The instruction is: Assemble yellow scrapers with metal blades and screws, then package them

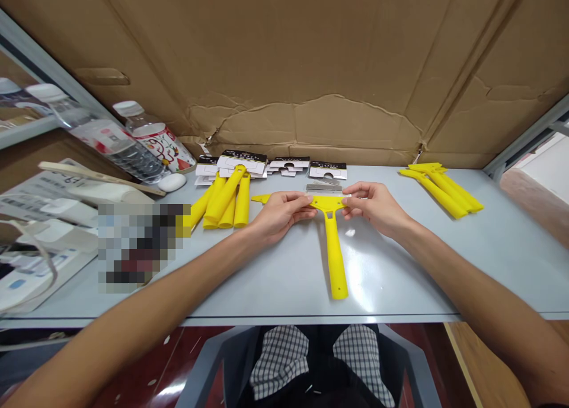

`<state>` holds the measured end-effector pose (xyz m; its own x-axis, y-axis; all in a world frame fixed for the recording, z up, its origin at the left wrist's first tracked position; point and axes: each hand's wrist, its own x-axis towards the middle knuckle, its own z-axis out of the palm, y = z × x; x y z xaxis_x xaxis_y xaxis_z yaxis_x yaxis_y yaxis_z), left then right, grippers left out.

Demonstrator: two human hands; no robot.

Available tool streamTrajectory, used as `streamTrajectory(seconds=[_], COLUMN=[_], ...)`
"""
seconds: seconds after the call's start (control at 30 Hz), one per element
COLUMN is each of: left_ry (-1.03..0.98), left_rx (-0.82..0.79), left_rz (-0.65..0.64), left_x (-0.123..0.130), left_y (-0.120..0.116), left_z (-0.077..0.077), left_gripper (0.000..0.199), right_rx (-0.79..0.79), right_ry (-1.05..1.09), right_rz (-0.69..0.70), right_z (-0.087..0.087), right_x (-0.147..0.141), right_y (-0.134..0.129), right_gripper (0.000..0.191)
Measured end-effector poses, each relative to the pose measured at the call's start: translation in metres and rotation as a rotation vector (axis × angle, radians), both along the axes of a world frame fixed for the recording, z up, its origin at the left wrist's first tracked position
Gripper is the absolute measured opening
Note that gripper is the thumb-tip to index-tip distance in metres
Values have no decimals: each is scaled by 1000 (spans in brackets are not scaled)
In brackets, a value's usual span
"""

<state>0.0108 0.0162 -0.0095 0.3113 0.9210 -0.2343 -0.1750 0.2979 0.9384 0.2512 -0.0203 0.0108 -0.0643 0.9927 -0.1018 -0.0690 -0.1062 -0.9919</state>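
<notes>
A yellow scraper (335, 257) lies in front of me, its handle pointing toward the table's near edge and its wide head away from me. My left hand (284, 215) pinches the left end of the head between thumb and fingers. At the right end, my right hand (373, 207) has its thumb and fingers closed on the head. A metal blade strip (323, 188) and a clear plastic edge show just beyond the head; how they are joined to it is too small to tell. A yellow tip (260, 198) sticks out behind my left hand.
Several yellow scraper handles (226, 203) are piled at left, others (444, 190) at right. Black-and-white header cards (242, 162) lie along the back before a cardboard wall (311, 58). Bottles (155, 135) and white boxes (57, 224) crowd the left side. A small white scrap (350, 233) lies near the scraper.
</notes>
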Motion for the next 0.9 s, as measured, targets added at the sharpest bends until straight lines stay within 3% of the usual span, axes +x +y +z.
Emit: streamTrajectory(seconds=[0.37,0.67,0.9], left_ry=[26,-3,-28], left_rx=[80,-105,-143], left_rz=[14,-20,22], left_x=[3,9,11], left_y=[-5,-16,-14], left_z=[3,9,9], left_gripper=[8,19,23], right_rx=[-87,-63,-43], right_ry=[-1,-11,-5], right_rz=[25,-10,2], right_z=[5,8,3], right_x=[-4,-7,-5], right_y=[-1,-5,-2], right_gripper=[16,17,17])
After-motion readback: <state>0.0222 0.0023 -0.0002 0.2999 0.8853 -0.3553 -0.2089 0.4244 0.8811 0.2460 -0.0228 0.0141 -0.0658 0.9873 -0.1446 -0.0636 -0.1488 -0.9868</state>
